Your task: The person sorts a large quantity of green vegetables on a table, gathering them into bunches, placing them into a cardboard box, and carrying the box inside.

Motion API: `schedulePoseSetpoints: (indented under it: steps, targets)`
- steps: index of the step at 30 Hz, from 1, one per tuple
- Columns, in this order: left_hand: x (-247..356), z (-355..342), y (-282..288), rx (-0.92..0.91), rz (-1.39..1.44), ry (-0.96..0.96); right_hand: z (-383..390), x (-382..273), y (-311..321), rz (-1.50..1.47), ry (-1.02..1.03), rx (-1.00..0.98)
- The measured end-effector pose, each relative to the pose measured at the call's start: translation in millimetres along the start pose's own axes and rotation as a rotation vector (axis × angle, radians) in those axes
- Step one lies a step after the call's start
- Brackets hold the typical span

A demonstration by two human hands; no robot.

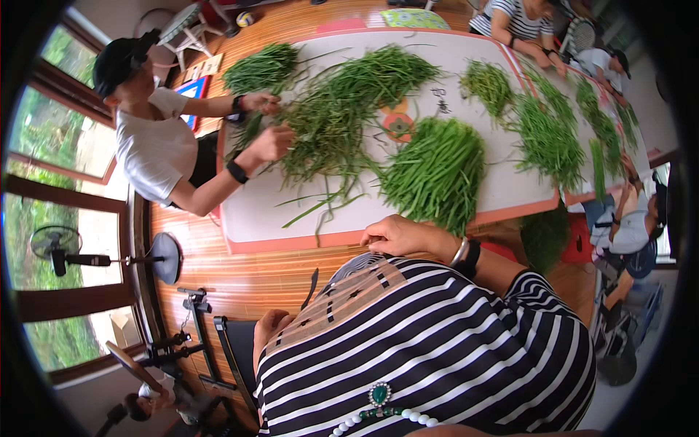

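The right hand rests between the body and the table's near edge, fingers loosely bent; nothing shows in it, though whether it is closed on anything I cannot tell. The left hand is low beside the body, partly hidden by the shirt, its grip unclear.

Judging by this, the work on the greens is at a pause between handfuls. Picking more up would call for the right hand to lift over the edge and reach forward.

Just beyond the right hand lies a neat bundle; ahead and to its left, a few loose stems, then a tangled heap, where a co-worker has both hands. More greens lie farther right.

All rest on a white table with a pinkish rim. Left of the hands are wooden floor, a fan and windows; more people sit beyond, to the right.
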State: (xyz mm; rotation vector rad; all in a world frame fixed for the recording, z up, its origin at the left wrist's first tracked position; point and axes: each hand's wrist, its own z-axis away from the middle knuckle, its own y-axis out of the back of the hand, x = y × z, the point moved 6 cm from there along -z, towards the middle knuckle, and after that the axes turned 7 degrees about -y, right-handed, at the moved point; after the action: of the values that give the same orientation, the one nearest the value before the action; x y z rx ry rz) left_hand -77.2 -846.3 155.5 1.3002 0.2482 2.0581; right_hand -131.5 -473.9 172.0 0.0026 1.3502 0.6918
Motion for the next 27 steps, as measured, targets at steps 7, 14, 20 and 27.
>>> schedulePoseSetpoints:
  steps: [7,14,20,27]
  targets:
    - [-7,-6,42,-0.036,-0.074,-0.183,-37,-28,-38,-0.090,-0.191,-0.184]
    - [-105,17,164,0.138,-0.003,-0.067,-183,-101,-135,-0.155,-0.244,-0.375]
    - [-194,18,280,0.172,0.007,0.095,-314,-203,-244,-0.107,-0.182,-0.503]
    - [-226,-17,418,0.258,-0.079,0.117,-438,-266,-292,-0.090,-0.084,-0.484]
